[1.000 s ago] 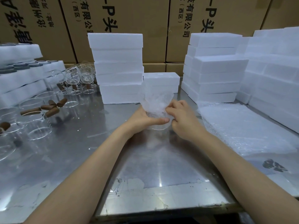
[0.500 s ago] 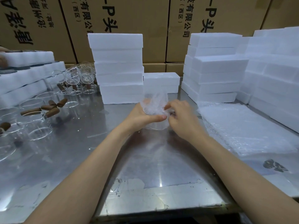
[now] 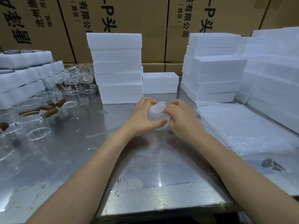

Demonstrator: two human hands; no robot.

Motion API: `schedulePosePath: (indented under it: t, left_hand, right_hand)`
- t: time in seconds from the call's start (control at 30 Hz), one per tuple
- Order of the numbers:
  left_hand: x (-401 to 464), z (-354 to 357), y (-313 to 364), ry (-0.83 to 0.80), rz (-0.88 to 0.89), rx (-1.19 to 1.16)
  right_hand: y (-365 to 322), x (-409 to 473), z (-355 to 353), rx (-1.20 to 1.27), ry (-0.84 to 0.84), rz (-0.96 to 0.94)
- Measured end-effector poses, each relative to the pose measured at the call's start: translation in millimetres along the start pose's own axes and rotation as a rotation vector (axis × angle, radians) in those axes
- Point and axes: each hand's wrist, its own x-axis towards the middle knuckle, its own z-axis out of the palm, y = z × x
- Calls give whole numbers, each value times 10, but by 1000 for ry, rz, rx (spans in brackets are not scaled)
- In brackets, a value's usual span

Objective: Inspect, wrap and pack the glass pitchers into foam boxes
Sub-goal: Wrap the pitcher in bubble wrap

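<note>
A glass pitcher wrapped in bubble wrap [image 3: 157, 110] stands on the steel table [image 3: 90, 159] at centre. My left hand [image 3: 143, 117] curls round its left side, thumb across the front. My right hand [image 3: 181, 118] grips the right side and pinches the bunched wrap at the top. The glass is mostly hidden by wrap and fingers. A stack of bubble wrap sheets [image 3: 239, 126] lies to the right. A single foam box [image 3: 160, 82] sits just behind the hands.
Several bare glass pitchers with brown wooden handles [image 3: 48, 110] crowd the table's left side. Tall stacks of white foam boxes [image 3: 118, 68] stand behind and at right [image 3: 213, 68]. More foam trays [image 3: 24, 75] lie far left. Cardboard cartons [image 3: 137, 21] form the back wall.
The loose wrap that stood tall above the pitcher has been pushed down and bunched into its top. Both hands have closed in over the bundle.
</note>
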Motion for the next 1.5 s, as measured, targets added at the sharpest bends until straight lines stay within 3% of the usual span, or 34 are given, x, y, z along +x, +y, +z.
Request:
schedulePosePath:
  t: [0.17,0.27,0.5,0.67,0.8,1.03,1.3,1.5]
  left_hand:
    - [-78,-108,156,256,306,137]
    - [-105,-132,220,264,410,233]
    - [-82,-125,126,169,272,365]
    - [-3,-54,49,68,263,515]
    - [-8,-53,51,111,286,538]
    - [-137,-123,184,363,359,397]
    - [-108,-92,175,211,289,418]
    - [-21,-48,125,84,285,551]
  right_hand:
    - [-7,37,38,-52,-44,10]
    - [1,38,63,-44,-37,30]
    - [17,-20,74,174,60,62]
    - [-16,-30,22,247,229,96]
    - [-28,-47,31,166,171,27]
    - [-8,-9,113,-56,1,-27]
    - [-31,16,107,-184,-65,-37]
    - [-23,-10,71,51,165,25]
